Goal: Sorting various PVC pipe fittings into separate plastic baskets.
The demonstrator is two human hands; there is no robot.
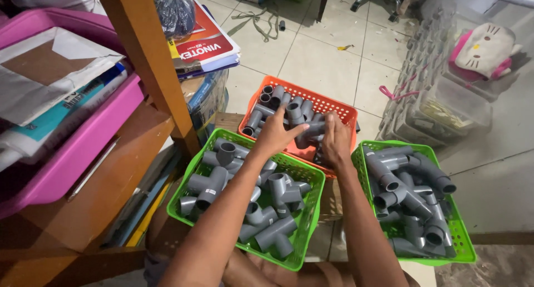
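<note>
Over the orange basket: both hands reached into it together, above the grey pipe fittings.
Left hand: spread over the fittings in the orange basket, thumb out toward the right hand; fingers lay on the pieces, and whether they gripped one could not be told.
Right hand: curled downward, fingers closed around a grey elbow fitting at the basket's middle.
Orange basket: sat on the tiled floor farthest from the person, between and behind the two green ones, holding grey elbow pieces.
Left green basket: lay under the left forearm, just beside the orange basket's near edge, filled with grey tee fittings.
Right green basket: stood to the right of the right forearm, near the orange one, packed with grey angled fittings.
Wooden post: rose at the left, beside a pink tray carrying papers.
Clear plastic boxes: stood stacked at the right, well apart from the hands.
</note>
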